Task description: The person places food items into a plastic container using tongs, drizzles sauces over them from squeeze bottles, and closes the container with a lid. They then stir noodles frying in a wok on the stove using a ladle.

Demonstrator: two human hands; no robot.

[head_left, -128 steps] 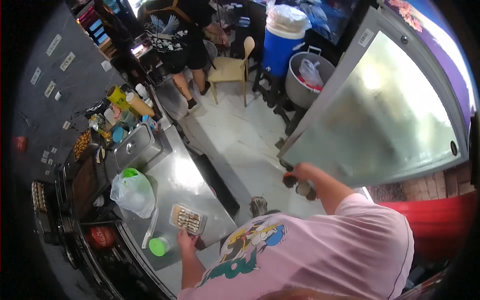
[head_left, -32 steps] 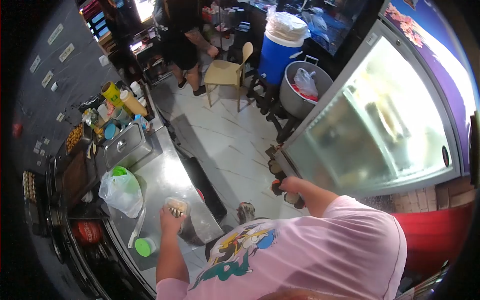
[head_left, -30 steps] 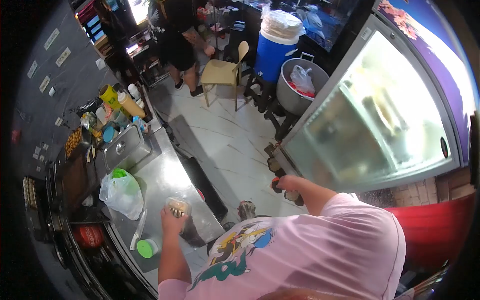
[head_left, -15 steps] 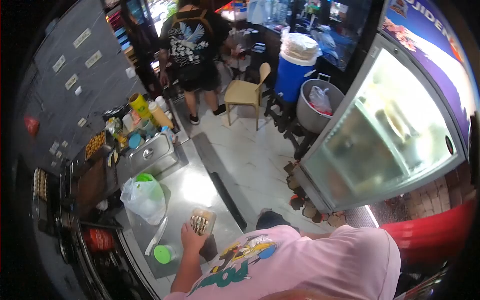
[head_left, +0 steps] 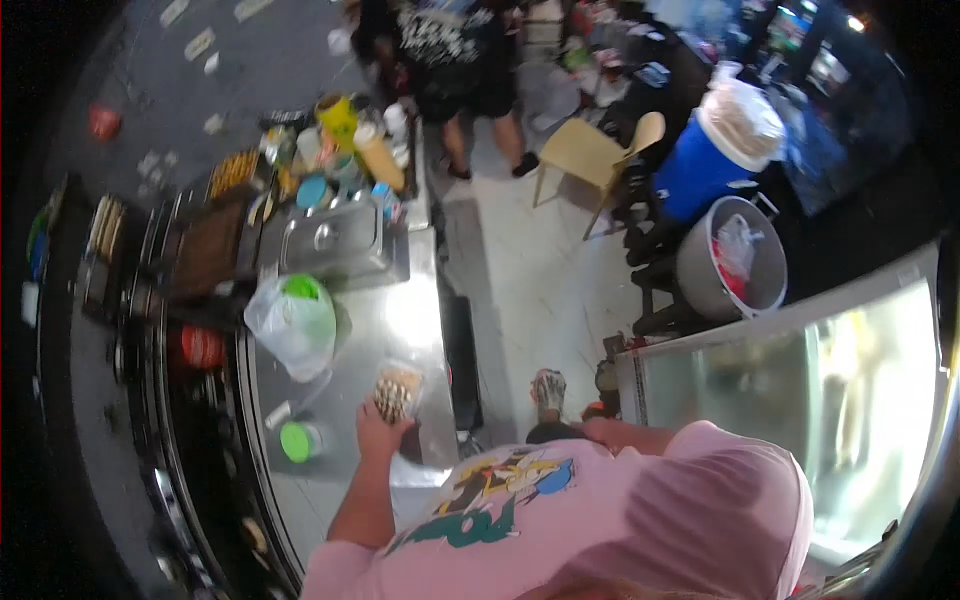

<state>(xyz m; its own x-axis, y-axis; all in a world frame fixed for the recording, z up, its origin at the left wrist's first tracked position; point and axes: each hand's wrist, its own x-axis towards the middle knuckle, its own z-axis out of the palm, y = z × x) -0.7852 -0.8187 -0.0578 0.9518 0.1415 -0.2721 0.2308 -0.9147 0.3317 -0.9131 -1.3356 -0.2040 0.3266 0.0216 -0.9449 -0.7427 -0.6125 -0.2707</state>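
My left hand (head_left: 380, 432) is closed around the near end of a clear plastic food tray (head_left: 399, 391) on the steel counter. Inside the tray are small pieces of food with dark and white topping. A white plastic bag (head_left: 290, 330) with something green in it sits just beyond, to the left. Nearer me stands a jar with a green lid (head_left: 297, 441), with a pale flat strip (head_left: 278, 414) beside it. My right hand (head_left: 603, 430) is low by my waist on the other side, over the floor; its fingers are too unclear to read.
A lidded steel pan (head_left: 330, 240) and several bottles (head_left: 378, 160) line the far counter. Ahead, a person in black (head_left: 450, 60) stands near a beige chair (head_left: 590, 155). To the right are a blue cooler (head_left: 695, 170), a grey bin (head_left: 740, 265) and a glass-door fridge (head_left: 780, 400).
My view has tilted down and turned, so the counter and fridge appear shifted. My left hand stays on the food tray. My right hand now shows by my waist.
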